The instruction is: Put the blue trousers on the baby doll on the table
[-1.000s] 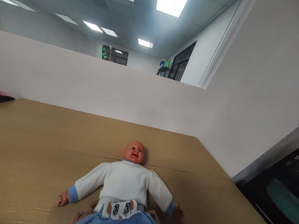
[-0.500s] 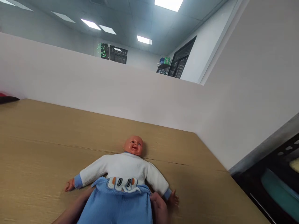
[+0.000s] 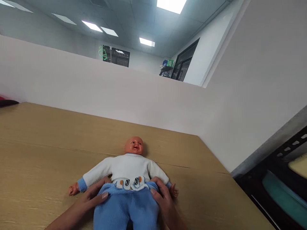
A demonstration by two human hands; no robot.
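A baby doll [image 3: 133, 145] lies on its back, arms spread, its head toward the wall. It wears a white fleece top [image 3: 130, 166] with blue cuffs and blue fleece trousers [image 3: 127, 204]. Orange and black patches decorate the white front of the waist. My left hand [image 3: 96, 195] grips the trousers at the left side of the waist, thumb on top. At the opposite side my right hand [image 3: 164, 198] holds the waist edge likewise, its fingers near the top's hem. The doll's feet are out of view.
The doll rests on a brown tabletop [image 3: 48, 166] with a seam across it. Behind stands a low white wall [image 3: 100, 86], and another wall rises at the right. A dark rack [image 3: 254, 185] holding a teal item [image 3: 285, 195] is at lower right.
Both hands have come further onto the front of the waist, with thumbs now showing on the trousers. The trouser waist sits straighter, and the doll's right-side arm has shifted slightly inward.
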